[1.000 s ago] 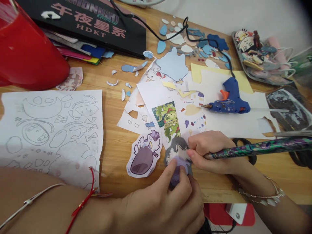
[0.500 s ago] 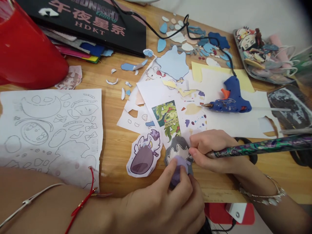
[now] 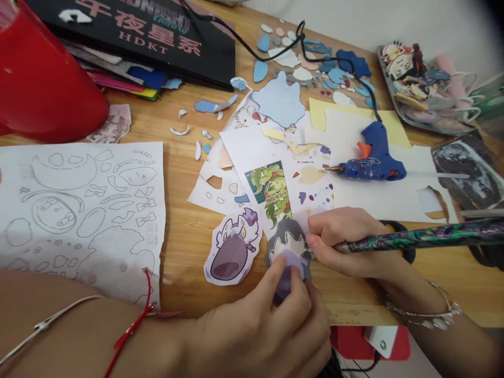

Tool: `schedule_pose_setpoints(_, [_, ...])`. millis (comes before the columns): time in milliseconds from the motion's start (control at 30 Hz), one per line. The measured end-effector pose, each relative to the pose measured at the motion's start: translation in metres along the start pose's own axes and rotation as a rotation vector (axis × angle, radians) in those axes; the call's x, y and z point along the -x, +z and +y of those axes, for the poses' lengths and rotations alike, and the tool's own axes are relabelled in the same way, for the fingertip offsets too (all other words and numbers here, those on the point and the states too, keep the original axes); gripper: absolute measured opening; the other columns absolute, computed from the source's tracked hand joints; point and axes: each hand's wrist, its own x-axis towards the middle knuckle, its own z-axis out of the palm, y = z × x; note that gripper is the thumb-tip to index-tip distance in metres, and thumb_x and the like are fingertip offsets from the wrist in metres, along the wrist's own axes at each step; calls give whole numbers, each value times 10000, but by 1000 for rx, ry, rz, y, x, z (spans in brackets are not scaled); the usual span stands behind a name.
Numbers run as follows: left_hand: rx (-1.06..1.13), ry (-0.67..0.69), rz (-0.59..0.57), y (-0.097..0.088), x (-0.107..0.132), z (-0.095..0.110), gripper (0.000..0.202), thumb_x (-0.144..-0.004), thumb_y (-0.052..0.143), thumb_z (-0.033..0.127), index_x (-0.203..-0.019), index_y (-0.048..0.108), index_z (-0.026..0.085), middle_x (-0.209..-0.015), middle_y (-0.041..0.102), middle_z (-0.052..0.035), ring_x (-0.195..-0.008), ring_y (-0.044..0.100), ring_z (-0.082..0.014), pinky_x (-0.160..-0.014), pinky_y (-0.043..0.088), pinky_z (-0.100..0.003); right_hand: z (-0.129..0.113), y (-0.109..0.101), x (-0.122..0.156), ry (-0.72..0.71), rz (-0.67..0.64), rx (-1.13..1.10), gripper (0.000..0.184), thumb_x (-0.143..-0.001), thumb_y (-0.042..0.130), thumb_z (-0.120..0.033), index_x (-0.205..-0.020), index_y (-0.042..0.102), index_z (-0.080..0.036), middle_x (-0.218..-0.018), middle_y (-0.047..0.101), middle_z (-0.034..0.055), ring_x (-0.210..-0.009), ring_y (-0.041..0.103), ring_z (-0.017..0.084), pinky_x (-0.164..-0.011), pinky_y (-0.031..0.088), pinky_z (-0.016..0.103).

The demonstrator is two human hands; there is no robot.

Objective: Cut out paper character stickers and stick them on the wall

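My left hand [image 3: 271, 325] presses its fingertips on a small grey and purple layered cutout figure [image 3: 288, 247] near the table's front edge. A lilac piece [image 3: 289, 262] lies on the figure under my index finger. My right hand [image 3: 346, 241] is closed round a long pen with a green and purple pattern [image 3: 425, 237], its tip at the figure's right side. A printed cutout of a purple creature [image 3: 232, 249] lies just to the left of the figure.
A blue glue gun [image 3: 372, 157] lies on white sheets at right, its black cord running back. A pencil-drawn pattern sheet [image 3: 79, 210] covers the left. Blue foam scraps [image 3: 315, 68], a red object [image 3: 43, 79], a black box [image 3: 157, 37] and a tray of figures [image 3: 421, 89] stand behind.
Almost nothing has moved; the view has shifted slightly and my right hand has edged a little upward with the pen.
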Motion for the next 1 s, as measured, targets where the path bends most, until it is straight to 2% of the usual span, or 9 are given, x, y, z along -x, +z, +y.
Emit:
schedule_pose_setpoints(267, [13, -9, 22, 1, 0, 1, 302, -887, 341, 181, -1087, 567, 168, -1097, 560, -64, -966, 552, -283, -881, 506, -496, 2, 1, 2, 25, 10, -77, 355, -758, 457, -65, -562, 188, -189, -515, 234, -67, -463, 232, 63, -437, 203, 226])
schedule_pose_setpoints(500, [12, -13, 26, 1, 0, 1, 297, -886, 346, 173, -1084, 568, 169, -1092, 562, -64, -966, 551, -284, -872, 511, -494, 0, -1, 1, 36, 7, 9, 359, -759, 444, -73, -556, 171, -189, -509, 226, -62, -458, 216, 71, -437, 200, 239])
schedule_pose_setpoints(867, [20, -7, 17, 2, 0, 2, 304, -892, 333, 179, -1081, 570, 167, -1097, 560, -67, -972, 550, -285, -876, 506, -499, 0, 0, 1, 69, -1, -43, 363, -741, 466, -56, -552, 184, -182, -503, 226, -63, -456, 211, 66, -431, 194, 244])
schedule_pose_setpoints(933, [19, -4, 15, 1, 0, 1, 305, -891, 333, 176, -1084, 569, 168, -1101, 560, -65, -980, 550, -287, -877, 505, -497, 0, 1, 3, 111, 66, -141, 355, -745, 483, -47, -544, 224, -182, -498, 267, -65, -443, 239, 61, -421, 208, 240])
schedule_pose_setpoints(1000, [5, 13, -1, -2, 0, -1, 316, -887, 323, 162, -1093, 563, 162, -1106, 560, -68, -984, 553, -292, -877, 506, -495, 1, 4, 5, 189, 240, -271, 340, -766, 499, -56, -549, 274, -190, -503, 319, -63, -434, 296, 60, -414, 241, 235])
